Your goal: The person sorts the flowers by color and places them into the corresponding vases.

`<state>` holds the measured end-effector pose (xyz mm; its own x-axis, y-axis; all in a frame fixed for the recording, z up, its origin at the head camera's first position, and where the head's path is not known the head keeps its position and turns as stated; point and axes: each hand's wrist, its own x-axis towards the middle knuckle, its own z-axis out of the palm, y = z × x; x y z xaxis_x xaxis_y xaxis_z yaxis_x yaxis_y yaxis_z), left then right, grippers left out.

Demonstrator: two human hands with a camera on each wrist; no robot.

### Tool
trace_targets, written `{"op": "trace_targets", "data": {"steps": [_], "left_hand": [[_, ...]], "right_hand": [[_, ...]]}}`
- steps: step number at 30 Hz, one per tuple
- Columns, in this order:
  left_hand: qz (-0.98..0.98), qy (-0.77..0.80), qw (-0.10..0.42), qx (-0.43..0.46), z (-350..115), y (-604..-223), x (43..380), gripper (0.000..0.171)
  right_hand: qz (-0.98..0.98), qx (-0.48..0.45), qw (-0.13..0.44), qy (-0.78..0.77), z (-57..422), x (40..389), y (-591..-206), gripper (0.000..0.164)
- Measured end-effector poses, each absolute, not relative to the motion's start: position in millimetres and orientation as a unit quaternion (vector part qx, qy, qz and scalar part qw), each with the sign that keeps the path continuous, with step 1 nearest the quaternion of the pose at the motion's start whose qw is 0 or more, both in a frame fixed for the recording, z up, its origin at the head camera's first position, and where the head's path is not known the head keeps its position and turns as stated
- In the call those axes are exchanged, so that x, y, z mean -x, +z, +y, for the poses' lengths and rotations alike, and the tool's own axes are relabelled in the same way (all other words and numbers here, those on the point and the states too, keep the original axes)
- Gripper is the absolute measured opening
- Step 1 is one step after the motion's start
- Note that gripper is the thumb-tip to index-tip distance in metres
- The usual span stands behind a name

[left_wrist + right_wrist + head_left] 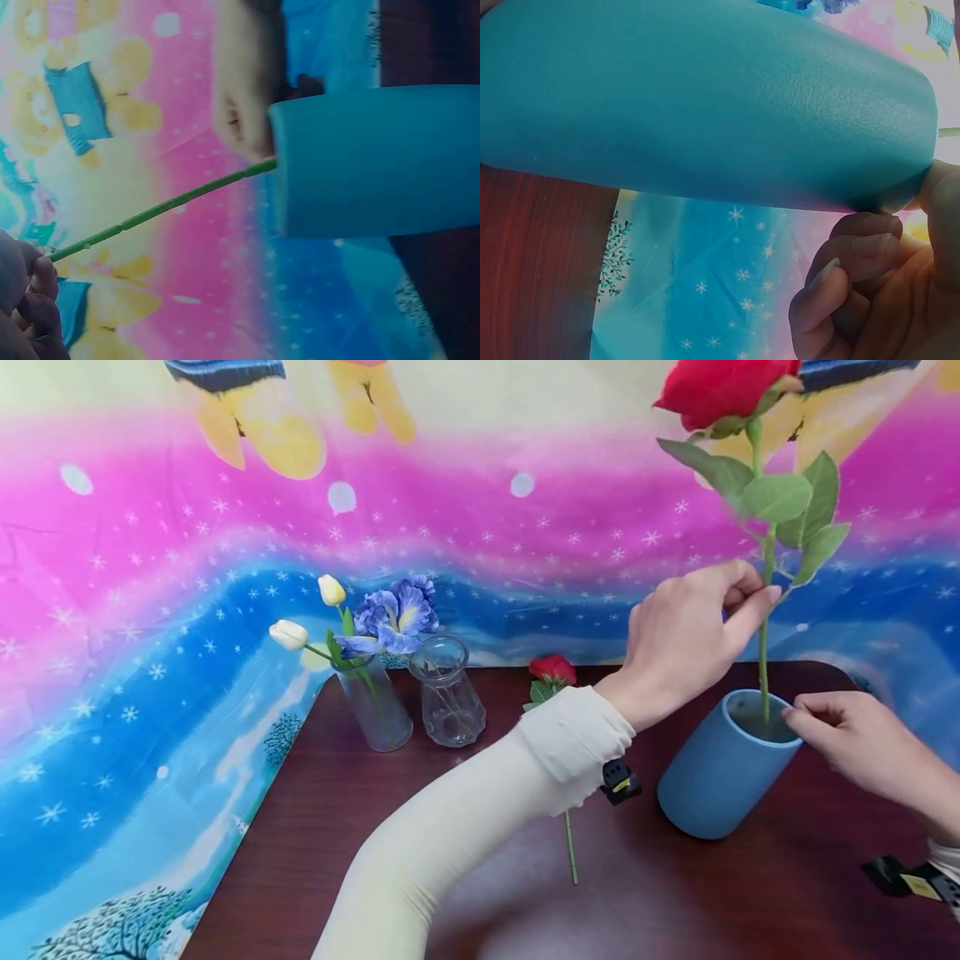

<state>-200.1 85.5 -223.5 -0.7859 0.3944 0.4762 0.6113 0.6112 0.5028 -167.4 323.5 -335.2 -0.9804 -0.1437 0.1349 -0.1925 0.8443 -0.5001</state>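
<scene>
A tall red rose with green leaves stands with its lower stem inside the mouth of a blue vase. My left hand pinches the stem between thumb and fingers, below the leaves. In the left wrist view the bare green stem runs from my fingers to the vase's rim. At the rim's right side, my right hand grips the vase wall, thumb at the mouth and curled fingers against the outside. The stem's lower end is hidden within the vase.
A second red rose lies on the dark wooden table, partly behind my left sleeve. Further left stand a glass vase with white tulips and a blue iris, and a flared glass jar. A patterned cloth hangs behind.
</scene>
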Motion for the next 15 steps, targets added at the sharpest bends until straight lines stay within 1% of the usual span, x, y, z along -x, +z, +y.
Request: {"op": "trace_targets", "data": {"steps": [6,10,15], "left_hand": [[-0.892,-0.308,0.161,0.288,94.3,-247.1,202.5,0.017],[-0.892,-0.298,0.165,0.298,93.8,-264.6,203.6,0.017],[-0.894,-0.294,0.158,0.299,93.7,-281.8,206.0,0.018]], "right_hand": [[-0.959,-0.090,0.057,0.263,324.4,167.7,-335.3,0.046],[-0.958,-0.092,0.063,0.265,324.2,167.5,-335.6,0.045],[-0.957,-0.094,0.066,0.267,325.2,167.3,-336.9,0.045]]}}
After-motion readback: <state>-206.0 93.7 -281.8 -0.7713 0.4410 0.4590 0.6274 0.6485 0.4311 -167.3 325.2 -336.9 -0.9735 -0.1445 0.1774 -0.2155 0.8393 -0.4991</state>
